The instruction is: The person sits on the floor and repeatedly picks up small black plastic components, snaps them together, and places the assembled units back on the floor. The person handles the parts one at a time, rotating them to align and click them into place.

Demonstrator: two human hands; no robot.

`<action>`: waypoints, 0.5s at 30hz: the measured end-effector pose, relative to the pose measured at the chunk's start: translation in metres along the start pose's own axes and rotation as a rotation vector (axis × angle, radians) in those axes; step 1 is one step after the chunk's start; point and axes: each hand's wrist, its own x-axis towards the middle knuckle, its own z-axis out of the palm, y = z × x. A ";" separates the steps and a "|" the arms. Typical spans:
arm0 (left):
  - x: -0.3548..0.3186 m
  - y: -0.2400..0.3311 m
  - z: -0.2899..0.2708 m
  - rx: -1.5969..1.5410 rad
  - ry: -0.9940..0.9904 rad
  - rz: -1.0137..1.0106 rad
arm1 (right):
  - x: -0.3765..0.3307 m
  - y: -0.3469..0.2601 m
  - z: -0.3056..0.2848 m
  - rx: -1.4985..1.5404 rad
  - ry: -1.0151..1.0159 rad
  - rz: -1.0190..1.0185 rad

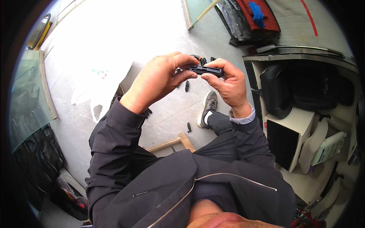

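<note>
Your left hand (157,78) pinches the left end of a slim black part (207,70), and your right hand (230,79) grips its right end between thumb and fingers, so both are clamped on the one piece, raised off the floor. Work on it seems under way rather than finished, as it is not yet set down; what has been fitted or removed, I cannot tell. Around you, a white bag (87,85) lies well left of your left hand; dark bits (147,112) show under that forearm. Between your hands and body, a loose black piece (189,127) lies near a wooden frame (186,141); a dark heap (203,60), partly hidden by your fingers, sits just beyond the part. Your shoe (210,106) takes up floor below your right hand, and a shelf unit (296,57) bounds its right side.
</note>
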 end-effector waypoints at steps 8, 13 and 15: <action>0.010 0.006 0.005 0.074 -0.003 -0.019 | -0.002 -0.003 -0.010 0.084 0.039 0.148; 0.012 0.008 0.008 -0.019 0.015 -0.058 | -0.008 0.002 -0.013 0.255 0.069 0.215; 0.012 0.009 0.010 -0.070 0.028 -0.077 | -0.009 0.004 -0.014 0.326 0.080 0.213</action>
